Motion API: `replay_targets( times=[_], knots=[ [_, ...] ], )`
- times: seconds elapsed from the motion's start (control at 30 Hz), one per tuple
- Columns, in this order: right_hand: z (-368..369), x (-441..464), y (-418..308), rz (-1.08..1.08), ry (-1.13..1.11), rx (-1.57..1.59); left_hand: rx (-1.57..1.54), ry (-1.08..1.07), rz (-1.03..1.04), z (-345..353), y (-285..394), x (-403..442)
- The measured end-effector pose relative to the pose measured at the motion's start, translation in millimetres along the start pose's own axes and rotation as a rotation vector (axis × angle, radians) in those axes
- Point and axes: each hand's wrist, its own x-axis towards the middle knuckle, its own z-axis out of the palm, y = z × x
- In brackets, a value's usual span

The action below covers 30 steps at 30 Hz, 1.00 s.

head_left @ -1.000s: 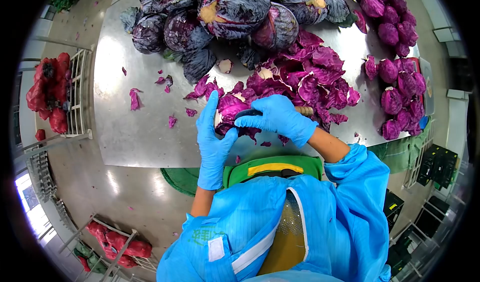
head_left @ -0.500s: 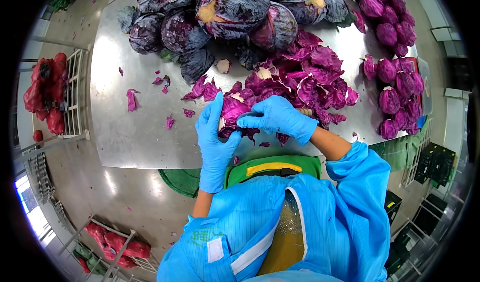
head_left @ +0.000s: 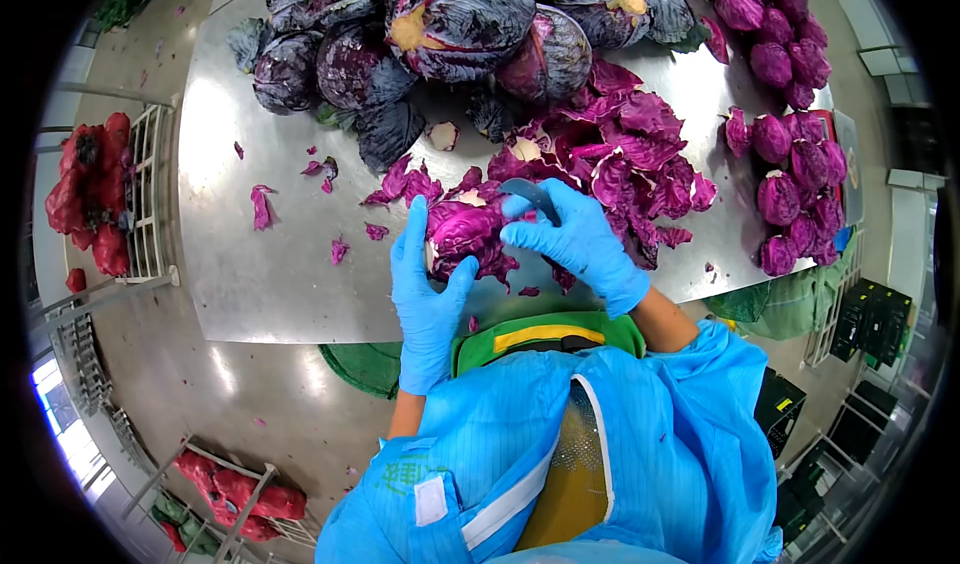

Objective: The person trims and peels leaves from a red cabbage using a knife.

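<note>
A red cabbage (head_left: 465,232) with bright purple leaves and a pale cut stem sits at the near side of the metal table. My left hand (head_left: 424,299), in a blue glove, grips it from the left, thumb below and fingers along its side. Just right of the cabbage, my gloved right hand (head_left: 583,244) is closed around a knife (head_left: 534,195) with a dark, curved blade. Its handle is hidden by the hand. Loose purple leaves (head_left: 640,124) are heaped behind and right of the cabbage.
Untrimmed dark cabbages (head_left: 460,24) are piled at the back of the table (head_left: 270,284). Trimmed purple cabbages (head_left: 790,179) line the right side. Leaf scraps (head_left: 262,207) lie on the left. Racks with red sacks (head_left: 90,194) stand beyond the left edge.
My right hand has turned and drawn slightly right, off the cabbage, and the knife blade now shows more. The cabbage in my left hand is more exposed.
</note>
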Motion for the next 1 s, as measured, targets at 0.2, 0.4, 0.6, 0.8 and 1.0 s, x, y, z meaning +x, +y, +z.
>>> replay_targets(
  times=[0.2, 0.4, 0.6, 0.8, 1.0],
  knots=[
    [39.7, 14.0, 36.4, -0.007, -0.050, 0.187, 0.166, -0.067, 0.165, -18.1, -7.2, 3.4],
    [53.6, 15.8, 37.7, -0.045, -0.013, 0.087, 0.408, -0.095, 0.302, -29.0, -16.8, 12.4],
    [59.5, 21.8, 42.3, -0.111, 0.009, 0.086, 0.505, 0.045, 0.360, -18.8, -25.1, 14.2],
    [59.9, 23.1, 45.6, -0.139, 0.019, 0.121, 0.498, 0.077, 0.357, -17.4, -22.9, 14.2],
    [56.7, 27.1, 37.0, -0.138, 0.017, 0.079, 0.522, 0.178, 0.373, -11.8, -27.1, 15.7]
  ],
)
